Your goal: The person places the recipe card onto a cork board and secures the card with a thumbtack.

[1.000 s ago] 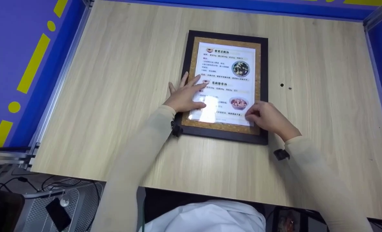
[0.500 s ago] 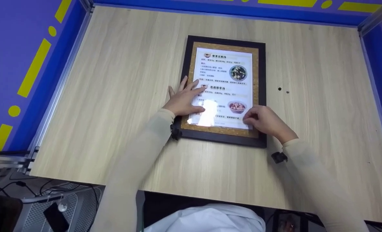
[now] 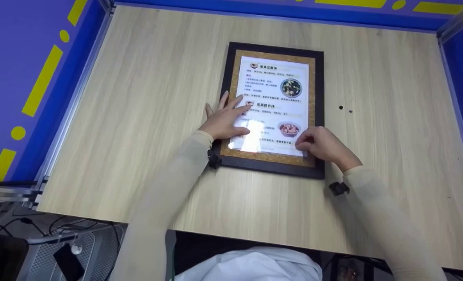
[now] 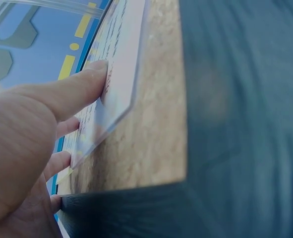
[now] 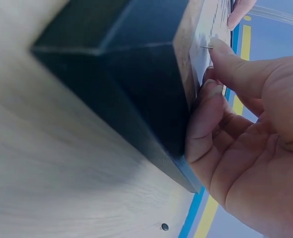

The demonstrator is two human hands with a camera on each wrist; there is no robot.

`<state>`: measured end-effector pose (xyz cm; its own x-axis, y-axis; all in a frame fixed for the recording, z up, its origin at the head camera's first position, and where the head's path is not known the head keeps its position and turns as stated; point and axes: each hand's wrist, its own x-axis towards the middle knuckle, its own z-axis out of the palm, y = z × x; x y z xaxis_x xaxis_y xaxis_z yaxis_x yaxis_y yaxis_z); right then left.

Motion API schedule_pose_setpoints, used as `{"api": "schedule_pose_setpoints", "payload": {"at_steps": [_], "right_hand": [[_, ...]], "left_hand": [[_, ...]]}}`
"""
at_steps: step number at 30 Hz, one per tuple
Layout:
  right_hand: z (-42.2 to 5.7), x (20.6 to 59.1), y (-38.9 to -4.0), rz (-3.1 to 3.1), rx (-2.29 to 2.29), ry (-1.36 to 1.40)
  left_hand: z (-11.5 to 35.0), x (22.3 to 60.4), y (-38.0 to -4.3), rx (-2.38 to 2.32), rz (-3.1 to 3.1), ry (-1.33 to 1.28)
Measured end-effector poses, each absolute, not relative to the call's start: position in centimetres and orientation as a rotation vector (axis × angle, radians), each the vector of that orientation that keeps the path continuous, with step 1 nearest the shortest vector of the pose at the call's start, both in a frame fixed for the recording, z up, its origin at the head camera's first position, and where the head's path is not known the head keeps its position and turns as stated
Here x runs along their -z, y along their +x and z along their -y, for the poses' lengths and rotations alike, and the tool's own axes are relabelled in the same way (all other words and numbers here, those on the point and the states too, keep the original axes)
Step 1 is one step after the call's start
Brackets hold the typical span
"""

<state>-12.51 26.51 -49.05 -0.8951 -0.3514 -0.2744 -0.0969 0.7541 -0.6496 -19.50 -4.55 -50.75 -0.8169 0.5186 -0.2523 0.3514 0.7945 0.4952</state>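
A cork board [image 3: 268, 157] in a thick black frame [image 3: 270, 168] lies on the table. On the cork sits a clear-covered recipe sheet [image 3: 270, 89] with Chinese text and two pictures of bowls of food. My left hand [image 3: 224, 121] rests with spread fingers across the board's left side, its thumb [image 4: 82, 89] on the sheet. At the sheet's lower right corner, my right hand [image 3: 321, 144] pinches a small pin between thumb and fingertips. Only the thin metal point of the pin [image 5: 206, 47] shows in the right wrist view; the fingers hide its head.
Two small dark round pieces, one black [image 3: 341, 107] and one greyer [image 3: 350, 111], lie on the wooden table [image 3: 391, 136] right of the board. Blue and purple walls [image 3: 28, 78] with yellow marks border the table. A glare spot covers part of the sheet.
The head view has shifted slightly. Both hands keep nearly the same places on the board, with the right fingertips still at the sheet's lower right corner.
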Motion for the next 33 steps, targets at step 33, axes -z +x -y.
{"api": "schedule_pose_setpoints", "payload": {"at_steps": [33], "right_hand": [[-26.2, 47.0, -15.6, -2.392, 0.630, -0.096]], "left_hand": [[4.7, 50.9, -19.6, -0.635, -2.597, 0.642]]}}
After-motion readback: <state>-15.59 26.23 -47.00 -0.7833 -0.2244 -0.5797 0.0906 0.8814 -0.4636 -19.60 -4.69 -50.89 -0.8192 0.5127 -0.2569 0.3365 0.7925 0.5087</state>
